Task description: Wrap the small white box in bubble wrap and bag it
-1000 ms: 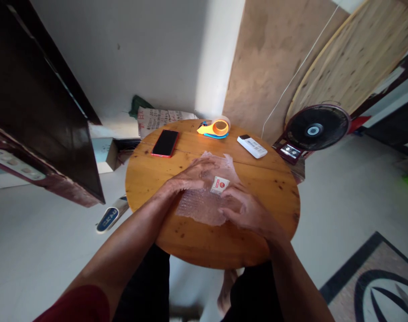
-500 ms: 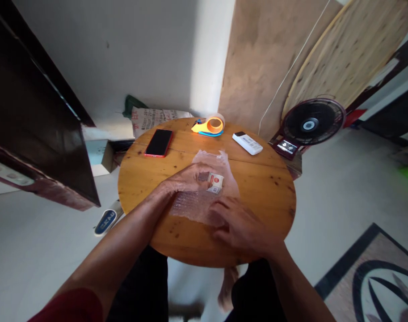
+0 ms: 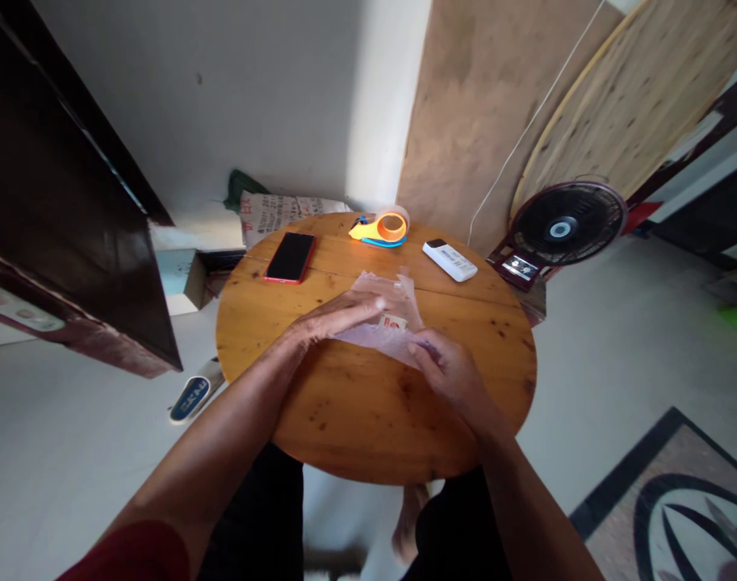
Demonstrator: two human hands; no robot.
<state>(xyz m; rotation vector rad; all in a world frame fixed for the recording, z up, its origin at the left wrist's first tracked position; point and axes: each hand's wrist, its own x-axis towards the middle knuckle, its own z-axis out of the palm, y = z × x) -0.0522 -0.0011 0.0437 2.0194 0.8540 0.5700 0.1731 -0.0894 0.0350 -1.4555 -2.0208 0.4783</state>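
Observation:
A sheet of clear bubble wrap (image 3: 374, 339) lies at the middle of the round wooden table, its near part folded up toward the far side. A small white box with red print (image 3: 394, 322) sits on it, its near part covered by the fold. My left hand (image 3: 344, 315) rests at the left of the wrap with its fingers stretched out, the tips close to the box. At the near right edge, my right hand (image 3: 444, 365) pinches the bubble wrap between thumb and fingers.
Toward the back of the table (image 3: 344, 420) are a red-edged phone (image 3: 290, 257), an orange and blue tape dispenser (image 3: 383, 227) and a white device (image 3: 450, 260). A black fan (image 3: 560, 229) stands right of the table. A printed sack (image 3: 283, 214) leans by the wall.
My right hand has lifted the wrap's near edge and carried it away from me, partly over the box. My left hand has left the box, its fingers straightened.

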